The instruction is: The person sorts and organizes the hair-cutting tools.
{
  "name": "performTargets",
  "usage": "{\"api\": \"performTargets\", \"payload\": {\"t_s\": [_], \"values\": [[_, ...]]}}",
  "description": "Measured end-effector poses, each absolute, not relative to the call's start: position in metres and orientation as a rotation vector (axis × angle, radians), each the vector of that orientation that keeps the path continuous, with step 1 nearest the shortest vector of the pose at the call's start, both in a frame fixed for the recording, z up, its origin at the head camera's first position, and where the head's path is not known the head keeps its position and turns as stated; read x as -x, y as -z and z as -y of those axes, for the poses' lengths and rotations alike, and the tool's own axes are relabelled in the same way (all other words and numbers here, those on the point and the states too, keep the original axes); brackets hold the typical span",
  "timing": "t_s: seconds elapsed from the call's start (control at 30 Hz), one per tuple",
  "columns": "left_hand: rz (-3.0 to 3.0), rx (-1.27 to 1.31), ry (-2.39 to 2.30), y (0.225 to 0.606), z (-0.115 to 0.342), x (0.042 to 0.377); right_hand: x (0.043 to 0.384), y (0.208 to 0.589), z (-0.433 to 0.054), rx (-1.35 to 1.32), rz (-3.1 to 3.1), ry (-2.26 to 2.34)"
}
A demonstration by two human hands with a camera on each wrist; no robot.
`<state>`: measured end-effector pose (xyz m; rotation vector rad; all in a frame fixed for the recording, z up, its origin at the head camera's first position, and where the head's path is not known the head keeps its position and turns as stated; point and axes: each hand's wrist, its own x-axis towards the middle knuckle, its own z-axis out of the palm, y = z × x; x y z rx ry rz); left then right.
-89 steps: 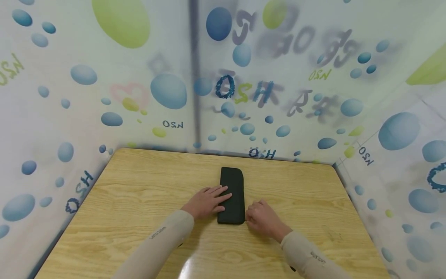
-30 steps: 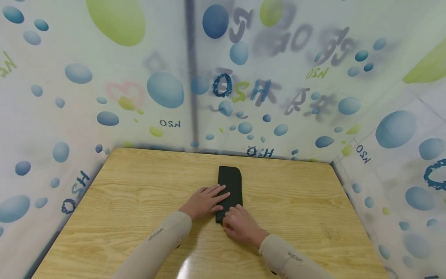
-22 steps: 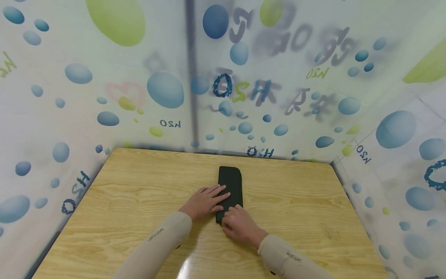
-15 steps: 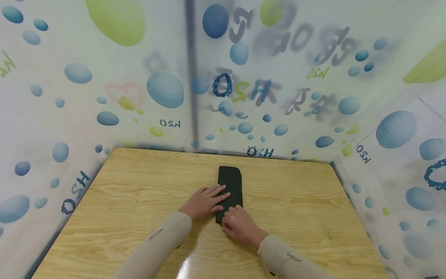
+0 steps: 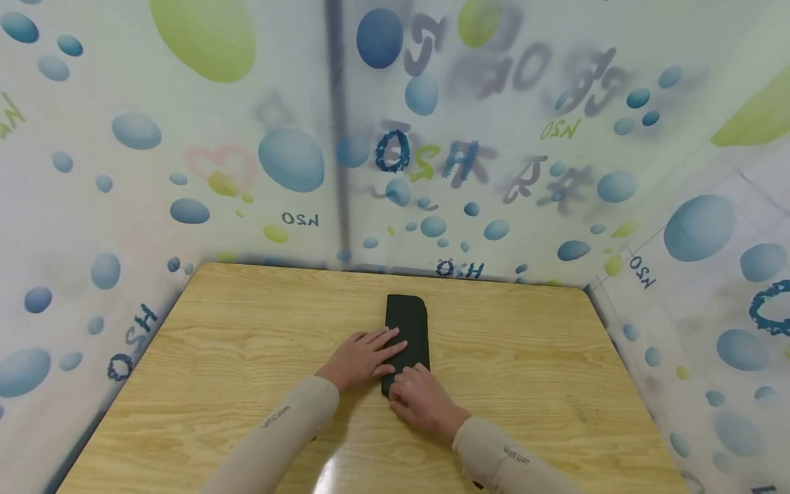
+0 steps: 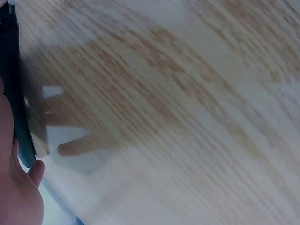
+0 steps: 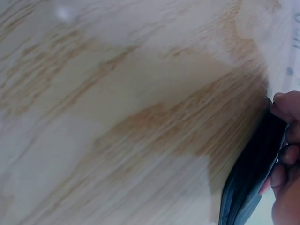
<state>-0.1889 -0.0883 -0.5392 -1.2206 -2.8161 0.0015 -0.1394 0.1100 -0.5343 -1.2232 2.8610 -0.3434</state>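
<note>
A slim black case (image 5: 409, 319) with a rounded far right corner lies lengthwise on the wooden table (image 5: 278, 309). My left hand (image 5: 361, 360) rests on its left half with fingers spread and straight, holding it down. At the near end, my right hand (image 5: 422, 398) has curled fingers and pinches at the case's edge. In the right wrist view, the thumb and fingers (image 7: 287, 105) meet at the case's tip, and the small part between them is hidden. The left wrist view shows the case (image 6: 11, 93) edge-on beside the left hand (image 6: 18, 187).
Pale walls (image 5: 296, 89) printed with blue and green drops stand behind the table and on both sides. Wood surface extends left and right of the case. Both forearms, in beige sleeves (image 5: 284, 425), reach in from the near side.
Three seconds ago my right hand was at the case's lower right side; it has moved left along the near end, creeping slightly further left lately. The left hand stays on the case.
</note>
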Motion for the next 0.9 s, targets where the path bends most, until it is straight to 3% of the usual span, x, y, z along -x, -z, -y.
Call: {"api": "performTargets", "payload": {"t_s": [0.9], "values": [[2.866, 1.214, -0.065, 0.5337, 0.0845, 0.1888, 0.1345, 0.5241, -0.1086, 1.273, -2.890, 0.188]]}}
